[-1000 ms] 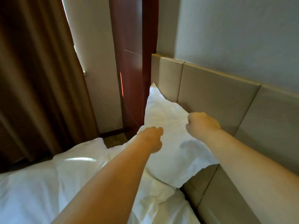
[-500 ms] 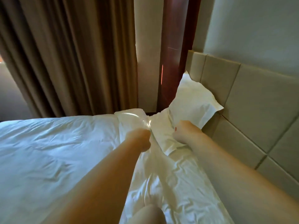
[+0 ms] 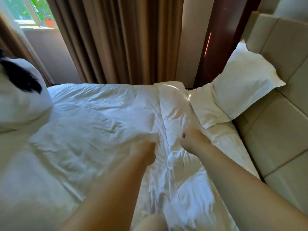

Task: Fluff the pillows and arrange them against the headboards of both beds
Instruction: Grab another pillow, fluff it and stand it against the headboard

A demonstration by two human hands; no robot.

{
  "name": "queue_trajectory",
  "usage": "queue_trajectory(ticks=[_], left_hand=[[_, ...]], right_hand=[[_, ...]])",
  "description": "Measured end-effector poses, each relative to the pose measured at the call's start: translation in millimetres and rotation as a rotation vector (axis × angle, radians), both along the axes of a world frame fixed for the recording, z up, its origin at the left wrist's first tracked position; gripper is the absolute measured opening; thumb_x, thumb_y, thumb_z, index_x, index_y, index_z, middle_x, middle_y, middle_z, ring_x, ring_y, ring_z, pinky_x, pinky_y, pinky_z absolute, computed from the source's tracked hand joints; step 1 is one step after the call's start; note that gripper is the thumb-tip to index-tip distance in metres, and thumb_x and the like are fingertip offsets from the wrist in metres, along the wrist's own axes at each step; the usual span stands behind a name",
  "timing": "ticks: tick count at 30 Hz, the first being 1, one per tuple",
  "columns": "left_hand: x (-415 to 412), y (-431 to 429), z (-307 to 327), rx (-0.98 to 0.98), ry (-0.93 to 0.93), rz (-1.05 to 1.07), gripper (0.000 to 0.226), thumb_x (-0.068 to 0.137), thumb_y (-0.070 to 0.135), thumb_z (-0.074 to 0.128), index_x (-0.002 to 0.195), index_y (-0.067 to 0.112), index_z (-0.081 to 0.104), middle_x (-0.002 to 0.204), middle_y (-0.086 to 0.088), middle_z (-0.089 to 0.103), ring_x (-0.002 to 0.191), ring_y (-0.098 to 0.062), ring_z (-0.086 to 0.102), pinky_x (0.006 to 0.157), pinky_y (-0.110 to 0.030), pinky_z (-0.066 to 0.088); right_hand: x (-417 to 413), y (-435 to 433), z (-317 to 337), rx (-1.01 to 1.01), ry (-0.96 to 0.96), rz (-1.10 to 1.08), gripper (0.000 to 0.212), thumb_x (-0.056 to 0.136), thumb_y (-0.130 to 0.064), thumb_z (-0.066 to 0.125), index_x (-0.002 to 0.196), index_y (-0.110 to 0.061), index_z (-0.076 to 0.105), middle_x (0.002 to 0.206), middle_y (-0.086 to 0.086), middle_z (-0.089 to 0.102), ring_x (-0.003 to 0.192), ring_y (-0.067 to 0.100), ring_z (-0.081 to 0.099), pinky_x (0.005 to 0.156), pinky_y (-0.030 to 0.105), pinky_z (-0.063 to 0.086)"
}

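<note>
Left hand (image 3: 145, 152) and right hand (image 3: 191, 141): each grip clamped on duvet (image 3: 100, 122) folds. Pillow (image 3: 241, 84) lies far right of both hands, propped against headboard (image 3: 283, 52), long axis along it. Right hand nearer, likely the first to reach.

Both your bare arms reach forward, hands low and near each other
Your left hand (image 3: 144, 151) is blurred, fingers curled, bunching the sheet (image 3: 100, 120); your right hand (image 3: 191, 142) lies just beside it, one red nail showing, fingers curled into the same sheet
</note>
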State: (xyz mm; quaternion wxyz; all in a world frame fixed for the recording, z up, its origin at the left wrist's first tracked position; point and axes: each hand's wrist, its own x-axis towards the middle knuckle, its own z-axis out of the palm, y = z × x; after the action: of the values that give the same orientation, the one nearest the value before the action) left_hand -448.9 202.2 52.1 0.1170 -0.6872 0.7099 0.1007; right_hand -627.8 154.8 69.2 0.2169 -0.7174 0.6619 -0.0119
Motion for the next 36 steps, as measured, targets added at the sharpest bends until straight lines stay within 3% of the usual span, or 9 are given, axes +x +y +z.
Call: queue_trajectory(ticks=[5,9,12,17,19,24,27,32,36], left_hand=[[59.4,35.9,-48.6,0.089,-0.050,0.003,0.048,0.087,0.009,0.045,0.135,0.012,0.045,0.130,-0.009,0.055,0.115,-0.029,0.056,0.091,-0.037,0.047],[118.3,57.1,-66.9,0.056,-0.108,-0.110,0.043,0.087,0.008,0.046,0.128,0.018,0.055,0.125,-0.006,0.059,0.113,-0.027,0.059,0.088,-0.037,0.049],[176.1,75.4,-60.5,0.014,-0.120,-0.154,0.036,0.090,0.008,0.044,0.121,0.017,0.059,0.122,-0.006,0.060,0.113,-0.027,0.058,0.087,-0.038,0.048],[295.2,116.6,-44.2,0.022,-0.090,0.023,0.033,0.091,0.011,0.044,0.121,0.016,0.056,0.124,-0.006,0.057,0.115,-0.027,0.056,0.089,-0.036,0.046],[339.1,130.2,-43.4,0.028,-0.096,0.094,0.031,0.090,0.010,0.044,0.116,0.016,0.058,0.119,-0.005,0.059,0.111,-0.026,0.058,0.084,-0.034,0.046],[408.0,141.1,-49.0,0.066,-0.061,0.230,0.033,0.089,0.009,0.043,0.116,0.020,0.058,0.121,-0.002,0.059,0.113,-0.024,0.057,0.087,-0.034,0.045],[427.1,126.7,-60.3,0.066,-0.031,0.278,0.033,0.087,0.008,0.043,0.114,0.020,0.059,0.120,-0.002,0.061,0.112,-0.025,0.059,0.086,-0.034,0.046],[443.5,79.3,-88.4,0.143,0.001,0.321,0.032,0.088,0.010,0.044,0.115,0.020,0.059,0.119,-0.002,0.061,0.110,-0.025,0.059,0.084,-0.034,0.045],[463.9,29.5,-116.8,0.256,0.050,0.366,0.031,0.090,0.017,0.043,0.118,0.021,0.057,0.124,-0.003,0.057,0.114,-0.025,0.057,0.088,-0.036,0.046]], right_hand=[[32.5,44.0,-30.4,0.049,-0.014,-0.140,0.026,0.088,-0.015,0.040,0.063,-0.022,0.032,0.072,-0.001,0.041,0.070,0.024,0.043,0.050,0.026,0.026],[88.2,74.0,-40.0,0.060,0.058,-0.149,0.027,0.087,-0.012,0.041,0.062,-0.019,0.034,0.073,0.001,0.044,0.072,0.026,0.045,0.051,0.025,0.029],[160.3,85.5,-31.8,0.029,0.097,-0.120,0.014,0.087,-0.011,0.043,0.074,-0.015,0.046,0.080,0.003,0.050,0.073,0.027,0.049,0.055,0.026,0.035],[301.2,111.4,-20.9,-0.026,0.056,0.016,0.032,0.086,-0.011,0.043,0.058,-0.021,0.032,0.064,-0.001,0.038,0.071,0.026,0.044,0.046,0.023,0.022],[344.8,119.6,-22.9,-0.040,0.045,0.073,0.030,0.085,-0.012,0.042,0.058,-0.019,0.033,0.064,0.001,0.039,0.069,0.027,0.045,0.046,0.024,0.025],[404.0,119.0,-31.8,-0.019,0.092,0.146,0.030,0.085,-0.010,0.042,0.059,-0.020,0.029,0.063,0.002,0.033,0.055,0.022,0.034,0.045,0.024,0.021],[420.1,100.0,-40.0,-0.017,0.130,0.161,0.027,0.085,-0.010,0.040,0.061,-0.019,0.032,0.067,0.002,0.039,0.065,0.026,0.041,0.047,0.025,0.024],[438.2,36.1,-70.1,0.035,0.204,0.177,0.010,0.086,-0.010,0.041,0.086,-0.016,0.050,0.096,0.007,0.056,0.082,0.028,0.051,0.066,0.029,0.039],[457.7,-34.9,-108.5,0.099,0.246,0.140,0.029,0.086,-0.016,0.048,0.114,-0.014,0.054,0.124,0.011,0.050,0.114,0.032,0.050,0.086,0.036,0.043]])
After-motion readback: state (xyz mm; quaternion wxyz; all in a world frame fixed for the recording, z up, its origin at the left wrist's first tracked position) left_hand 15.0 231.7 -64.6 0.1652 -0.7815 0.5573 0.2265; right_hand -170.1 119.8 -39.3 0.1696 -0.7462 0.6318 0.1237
